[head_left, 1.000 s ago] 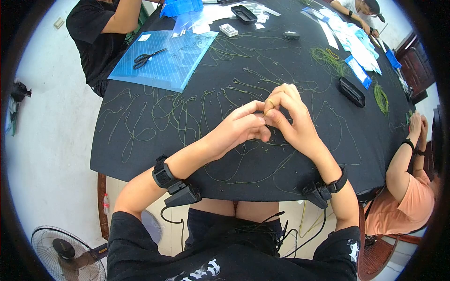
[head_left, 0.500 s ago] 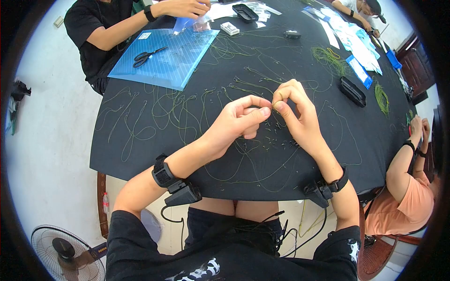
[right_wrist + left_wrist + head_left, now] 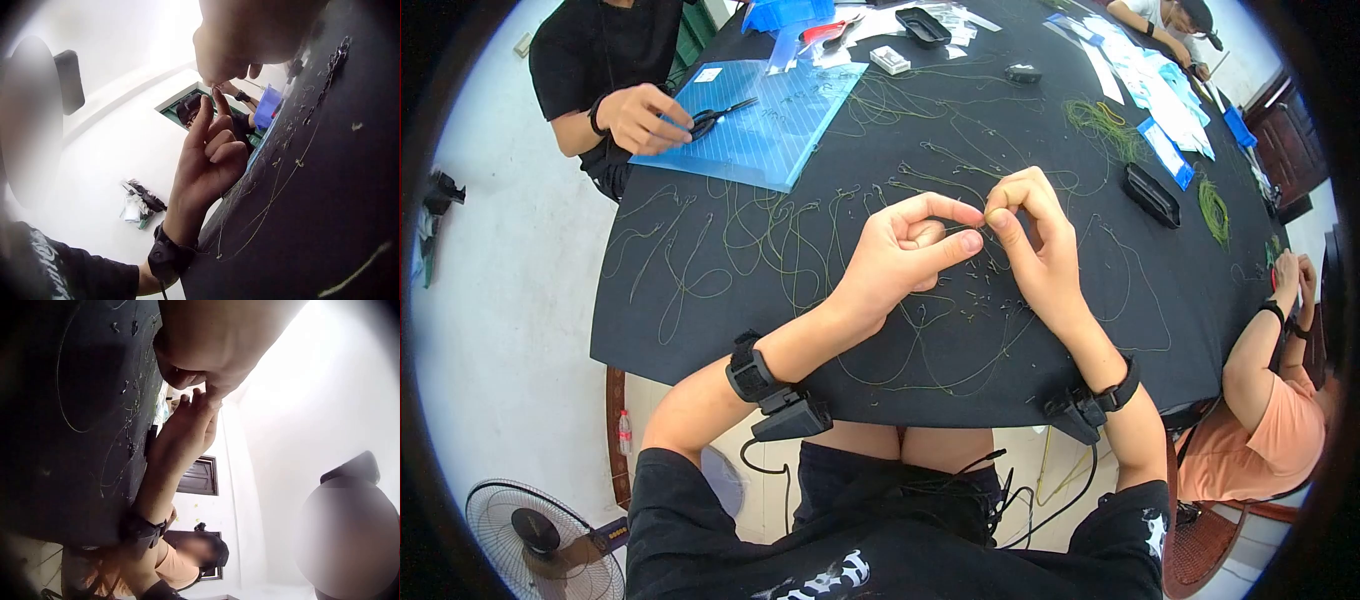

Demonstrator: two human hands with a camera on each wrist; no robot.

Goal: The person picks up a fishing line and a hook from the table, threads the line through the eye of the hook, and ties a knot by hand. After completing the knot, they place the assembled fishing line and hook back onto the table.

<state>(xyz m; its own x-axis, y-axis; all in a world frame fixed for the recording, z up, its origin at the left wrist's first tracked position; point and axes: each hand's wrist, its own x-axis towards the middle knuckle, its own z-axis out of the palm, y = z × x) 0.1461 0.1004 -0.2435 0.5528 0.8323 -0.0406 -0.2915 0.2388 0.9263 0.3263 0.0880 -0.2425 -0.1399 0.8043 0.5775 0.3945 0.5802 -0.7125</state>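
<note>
Over the near edge of the black-covered table [image 3: 1200, 280], the person's two forearms [image 3: 800, 335] slant inward, each banded at the wrist, bringing the hands together above the cloth. The left hand [image 3: 890, 260] has its index finger stretched to meet the right fingertips, its thumb straight and apart below, its other fingers bent toward the palm. The right hand [image 3: 1040, 255] arches, thumb and index pinching what looks like a thin green cord [image 3: 987, 226], mostly hidden there. Similar loose cords [image 3: 945, 183] lie around, and tiny dark bits [image 3: 978, 300] dot the cloth beneath.
</note>
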